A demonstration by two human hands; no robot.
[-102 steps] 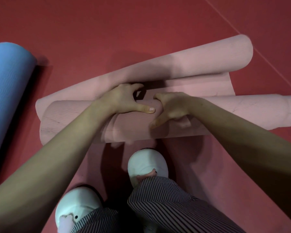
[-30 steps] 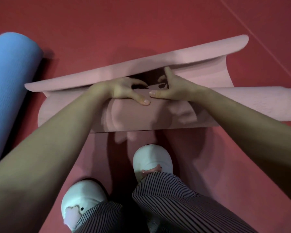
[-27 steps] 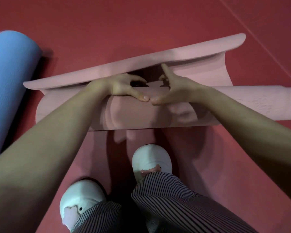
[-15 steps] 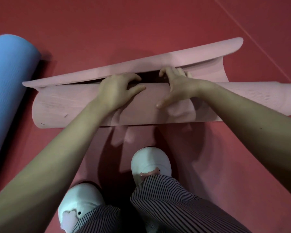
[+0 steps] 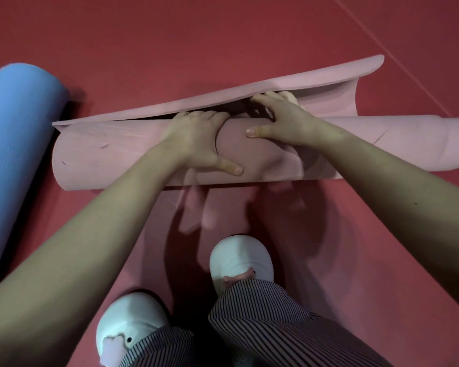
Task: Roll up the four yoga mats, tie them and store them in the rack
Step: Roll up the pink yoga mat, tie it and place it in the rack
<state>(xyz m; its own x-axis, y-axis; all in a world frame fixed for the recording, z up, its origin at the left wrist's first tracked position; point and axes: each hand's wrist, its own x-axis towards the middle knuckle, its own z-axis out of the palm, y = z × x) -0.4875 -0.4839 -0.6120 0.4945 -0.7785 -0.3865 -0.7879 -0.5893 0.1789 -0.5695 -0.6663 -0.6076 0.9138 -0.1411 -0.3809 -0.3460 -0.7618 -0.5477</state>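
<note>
- The pink mat [image 5: 112, 152] lay partly rolled on the red floor [image 5: 223, 35], just ahead of the person's white shoes [image 5: 240, 258]. Its loose flap [image 5: 289, 80] stood raised behind the roll.
- The left grip [image 5: 196, 144] clasped the roll near mid-length, hooked over the top into the gap under the flap, thumb spread on the near face.
- The right grip [image 5: 284, 120] grasped the roll beside it, tucked under the flap; its fingertips were hidden.
- Handling, as judged: light, soft and springy foam, likely to unwind if released. It is best held mid-roll, with the grips spread and pressing down.
- A blue mat [image 5: 16, 141] lay rolled at the left.
- No brand, label or writing was legible.
</note>
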